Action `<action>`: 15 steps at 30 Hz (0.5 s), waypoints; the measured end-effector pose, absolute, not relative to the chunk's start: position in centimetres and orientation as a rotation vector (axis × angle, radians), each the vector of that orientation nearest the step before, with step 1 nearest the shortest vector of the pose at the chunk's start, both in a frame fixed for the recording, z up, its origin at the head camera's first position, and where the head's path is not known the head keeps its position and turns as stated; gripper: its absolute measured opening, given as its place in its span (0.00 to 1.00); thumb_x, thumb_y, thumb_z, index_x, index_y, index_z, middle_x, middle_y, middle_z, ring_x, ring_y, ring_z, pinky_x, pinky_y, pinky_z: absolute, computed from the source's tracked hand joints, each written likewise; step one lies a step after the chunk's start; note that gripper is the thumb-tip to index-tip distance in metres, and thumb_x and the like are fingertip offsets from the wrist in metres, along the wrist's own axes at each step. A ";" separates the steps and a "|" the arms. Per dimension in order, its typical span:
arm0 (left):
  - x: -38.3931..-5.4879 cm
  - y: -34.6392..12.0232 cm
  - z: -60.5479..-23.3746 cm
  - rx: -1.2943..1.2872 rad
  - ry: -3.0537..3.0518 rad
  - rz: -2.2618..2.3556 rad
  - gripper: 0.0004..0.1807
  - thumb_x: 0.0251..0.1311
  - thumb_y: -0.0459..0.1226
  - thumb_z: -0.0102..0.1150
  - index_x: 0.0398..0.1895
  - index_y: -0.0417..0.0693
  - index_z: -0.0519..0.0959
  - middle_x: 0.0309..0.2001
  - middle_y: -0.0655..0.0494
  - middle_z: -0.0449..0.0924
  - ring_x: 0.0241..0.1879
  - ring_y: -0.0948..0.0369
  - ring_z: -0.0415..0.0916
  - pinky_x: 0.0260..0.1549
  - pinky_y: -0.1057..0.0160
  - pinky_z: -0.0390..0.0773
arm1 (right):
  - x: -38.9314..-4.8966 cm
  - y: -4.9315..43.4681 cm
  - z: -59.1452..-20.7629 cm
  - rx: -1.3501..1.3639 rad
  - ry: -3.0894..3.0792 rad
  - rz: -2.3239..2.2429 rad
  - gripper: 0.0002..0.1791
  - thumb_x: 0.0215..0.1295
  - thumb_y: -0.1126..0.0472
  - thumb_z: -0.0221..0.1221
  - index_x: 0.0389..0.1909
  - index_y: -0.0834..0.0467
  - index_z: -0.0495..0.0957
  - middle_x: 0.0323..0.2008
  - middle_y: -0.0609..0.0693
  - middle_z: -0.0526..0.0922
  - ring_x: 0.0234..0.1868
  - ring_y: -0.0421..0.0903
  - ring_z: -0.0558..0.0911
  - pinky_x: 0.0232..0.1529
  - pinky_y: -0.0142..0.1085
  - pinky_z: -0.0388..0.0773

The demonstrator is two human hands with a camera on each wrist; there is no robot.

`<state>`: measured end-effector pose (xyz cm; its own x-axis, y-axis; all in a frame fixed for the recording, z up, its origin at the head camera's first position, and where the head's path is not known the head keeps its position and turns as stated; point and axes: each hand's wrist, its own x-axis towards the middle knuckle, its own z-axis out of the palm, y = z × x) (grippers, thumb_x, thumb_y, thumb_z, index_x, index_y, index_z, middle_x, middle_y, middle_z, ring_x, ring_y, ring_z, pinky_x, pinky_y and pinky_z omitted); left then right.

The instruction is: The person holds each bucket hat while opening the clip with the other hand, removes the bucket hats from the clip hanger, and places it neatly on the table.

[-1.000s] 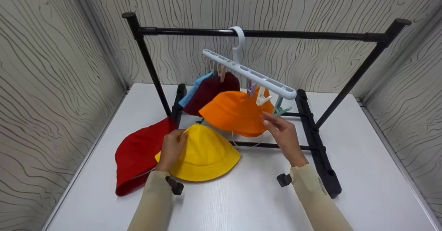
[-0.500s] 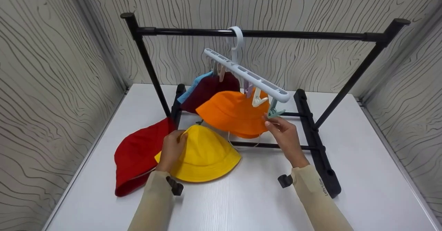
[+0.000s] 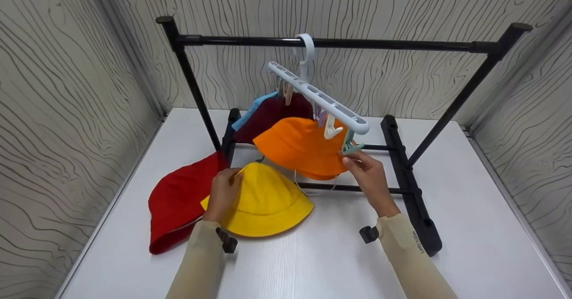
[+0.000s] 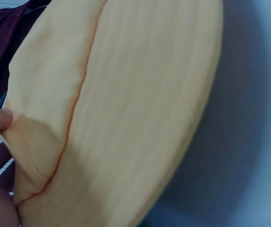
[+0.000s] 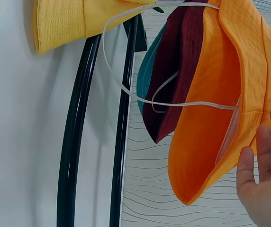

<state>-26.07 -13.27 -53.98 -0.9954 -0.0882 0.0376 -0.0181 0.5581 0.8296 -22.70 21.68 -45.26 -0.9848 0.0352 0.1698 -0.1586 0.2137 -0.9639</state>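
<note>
Yellow hat (image 3: 266, 203) pinched in my left hand (image 3: 225, 191), orange hat (image 3: 301, 145) at straight, parted fingers of my right hand (image 3: 370, 176).

hanger (image 3: 306, 83) on rack (image 3: 402, 44); three hats (image 3: 299, 142) below, two hats (image 3: 268, 203) front left
</note>
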 end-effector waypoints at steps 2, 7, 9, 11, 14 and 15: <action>-26.0 -13.2 -54.0 0.099 -2.714 -1.434 0.17 0.68 0.42 0.53 0.57 0.49 0.77 0.51 0.55 0.78 0.47 0.56 0.72 0.57 0.56 0.77 | -22.7 21.7 -45.3 0.104 -2.328 1.875 0.18 0.66 0.56 0.60 0.53 0.59 0.80 0.52 0.56 0.81 0.49 0.40 0.79 0.51 0.28 0.78; -25.9 -13.1 -54.2 0.116 -2.738 -1.431 0.18 0.68 0.41 0.53 0.60 0.50 0.77 0.53 0.56 0.77 0.49 0.56 0.72 0.58 0.56 0.76 | -22.7 21.7 -45.6 0.070 -2.326 1.876 0.18 0.65 0.57 0.61 0.52 0.62 0.80 0.49 0.53 0.81 0.48 0.38 0.80 0.51 0.27 0.78; -25.9 -13.1 -54.3 0.104 -2.742 -1.430 0.19 0.68 0.40 0.53 0.61 0.50 0.76 0.54 0.55 0.77 0.50 0.56 0.73 0.59 0.56 0.75 | -22.7 21.7 -45.6 0.065 -2.321 1.877 0.18 0.65 0.58 0.61 0.52 0.63 0.79 0.48 0.52 0.82 0.48 0.37 0.80 0.51 0.27 0.78; -25.9 -13.2 -54.5 0.092 -2.746 -1.431 0.19 0.69 0.40 0.53 0.61 0.50 0.75 0.55 0.56 0.77 0.51 0.56 0.72 0.59 0.55 0.75 | -22.8 21.7 -45.7 0.060 -2.310 1.887 0.18 0.65 0.59 0.61 0.52 0.64 0.79 0.48 0.51 0.82 0.48 0.37 0.81 0.51 0.27 0.78; -25.9 -13.1 -54.7 0.071 -2.747 -1.433 0.19 0.69 0.40 0.53 0.61 0.51 0.76 0.55 0.56 0.77 0.50 0.57 0.72 0.58 0.55 0.75 | -22.8 21.7 -45.7 0.054 -2.306 1.901 0.18 0.65 0.60 0.61 0.54 0.63 0.78 0.51 0.51 0.81 0.49 0.37 0.80 0.51 0.27 0.78; -25.8 -13.1 -54.8 0.070 -2.748 -1.435 0.19 0.68 0.40 0.53 0.61 0.51 0.76 0.54 0.57 0.77 0.50 0.57 0.72 0.58 0.55 0.76 | -22.8 21.7 -45.7 0.048 -2.298 1.910 0.18 0.65 0.60 0.61 0.54 0.63 0.78 0.51 0.52 0.81 0.49 0.37 0.80 0.51 0.27 0.78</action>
<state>-25.85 -13.13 -54.75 -0.9981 -0.0591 0.0154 -0.0211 0.5709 0.8208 -22.76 21.65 -45.71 -0.9879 0.0724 0.1374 -0.1218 0.1874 -0.9747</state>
